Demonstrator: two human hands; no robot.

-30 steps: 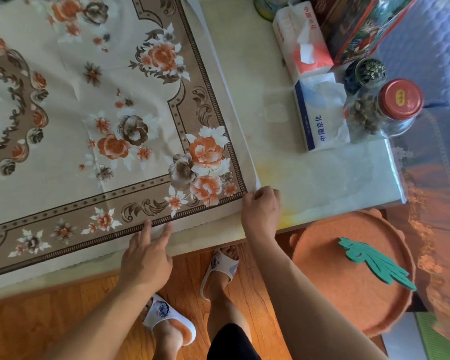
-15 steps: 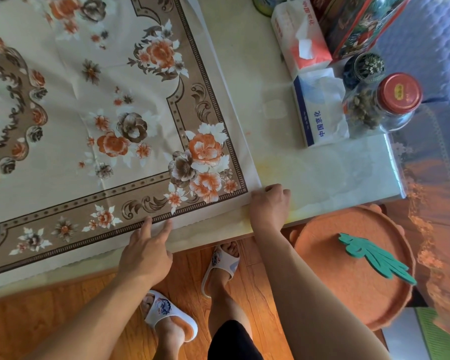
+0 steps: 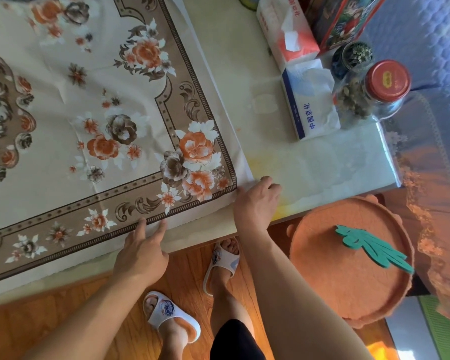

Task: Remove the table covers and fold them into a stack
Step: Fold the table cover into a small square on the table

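A floral table cover (image 3: pixel 94 131), cream with a brown border and orange flowers, lies flat over the left part of the table (image 3: pixel 244 81). My left hand (image 3: pixel 143 252) rests with straight fingers on the cover's near border. At the cover's near right corner, my right hand (image 3: pixel 255 203) has its fingers curled and pinches the white hem. A clear plastic cover (image 3: pixel 390 144) lies over the pale tabletop and hangs off the right edge.
At the table's far right stand two tissue packs (image 3: pixel 309 100), a glass jar with a red lid (image 3: pixel 385 81), a small potted cactus (image 3: pixel 356 53) and a printed box (image 3: pixel 343 19). An orange round cushion with a green leaf (image 3: pixel 348 258) sits low beside my right leg. The floor is wood.
My right hand slid a little to the right at the cover's corner and curled over its edge. My left hand stayed on the near border.
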